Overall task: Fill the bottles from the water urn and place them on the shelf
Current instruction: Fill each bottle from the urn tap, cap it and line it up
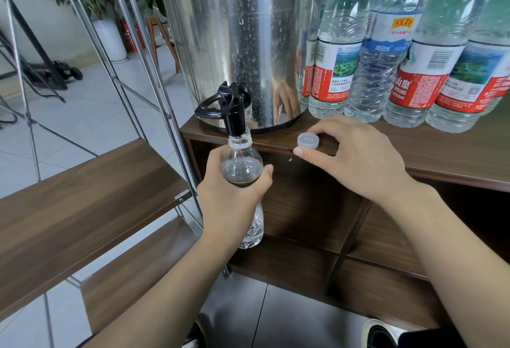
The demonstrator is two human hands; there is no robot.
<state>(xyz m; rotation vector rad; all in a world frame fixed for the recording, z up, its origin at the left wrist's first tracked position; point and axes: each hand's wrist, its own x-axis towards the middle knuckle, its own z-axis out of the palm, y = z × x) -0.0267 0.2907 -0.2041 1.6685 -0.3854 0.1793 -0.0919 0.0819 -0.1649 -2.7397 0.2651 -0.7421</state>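
The wooden shelf [91,195] at the left of the frame carries no bottle yet. On the tabletop [455,151], the steel water urn [237,38] fills the upper centre, with a row of labelled bottles [408,52] at the upper right. The left hand [234,190] grips a clear bottle [242,165], fingers wrapped round it, its mouth under the black tap [234,115]. The right hand [356,157] pinches the cap [308,140] at centre. Filling looks barely started; capping and shelving remain.

Office pantry – water urn [242,30], fire extinguisher [132,37]
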